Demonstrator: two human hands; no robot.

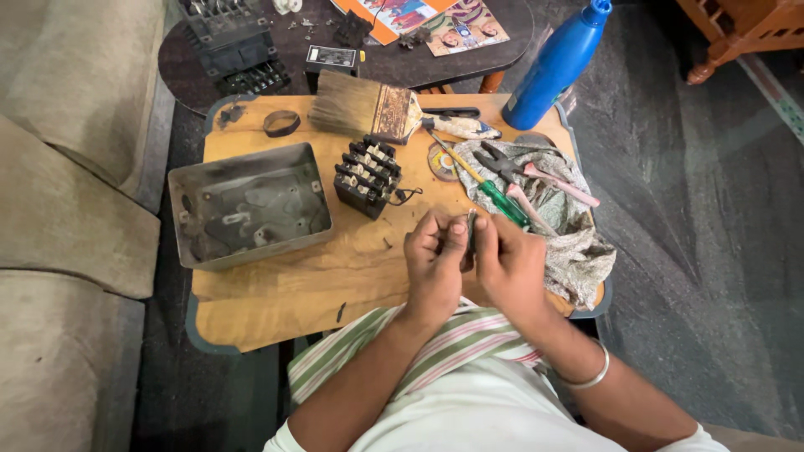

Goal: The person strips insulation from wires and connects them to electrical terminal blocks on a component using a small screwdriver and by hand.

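Hands meet over the near edge of the wooden table (276,314), and I see them pressed close together, knuckles nearly touching. My left hand (435,264) is curled tight, fingers folded in toward the palm, thumb and forefinger pinching at a small dark part (471,228) that sticks up between the two hands. My right hand (511,264) is closed in the same way, its fingertips meeting the left's around that part; a silver bangle (590,377) sits on its wrist. The part is too small and too hidden for me to tell its shape.

Just beyond the left hand stands a black terminal block (367,177) with rows of metal contacts, a thin wire trailing from its side. Left of it lies an open grey metal box (249,205), shallow and stained. A wide brush (368,107) rests across the far side of the table, bristles pointing left. Near the right hand, a patterned cloth (569,226) carries pliers (519,172) with pink grips and a green-handled screwdriver (502,201), its handle end almost at my right knuckles. A blue bottle (557,63) leans at the far right corner. Behind the table a dark round table (419,60) holds more black parts and printed papers.
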